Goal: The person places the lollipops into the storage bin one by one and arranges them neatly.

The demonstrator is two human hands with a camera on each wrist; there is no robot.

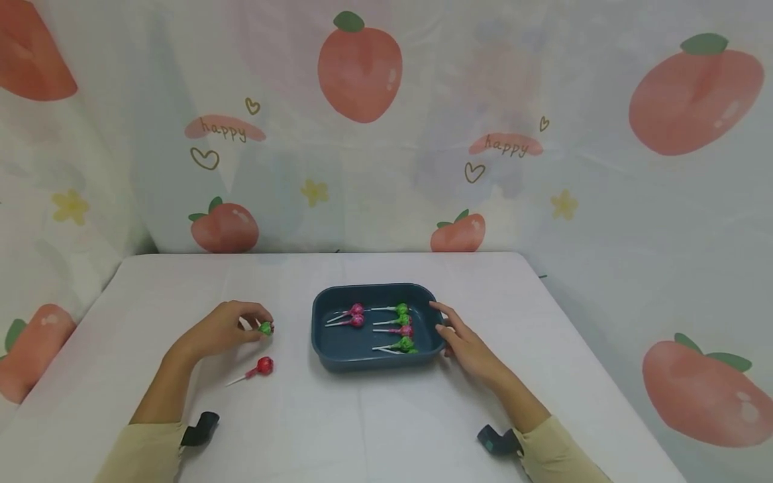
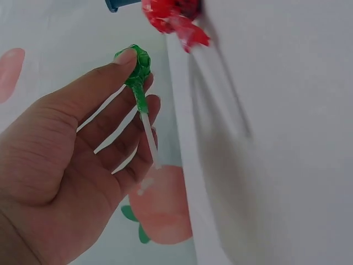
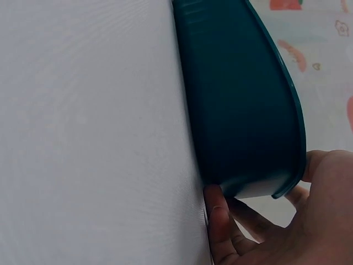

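Note:
My left hand pinches a green-wrapped lollipop by its head, between thumb and fingers. Its white stick points down across the palm in the left wrist view. Just below that hand a red lollipop lies on the white cloth. A dark blue-green tray stands in the middle of the table. My right hand holds the tray's right end, with fingers at the rim and others low against the wall, as the right wrist view shows. Inside, pink lollipops lie at the left, and green lollipops with pink among them at the right.
A white cloth covers the table. Behind it and at both sides hangs a curtain printed with peaches. Dark wrist devices sit at both sleeves, close above the cloth.

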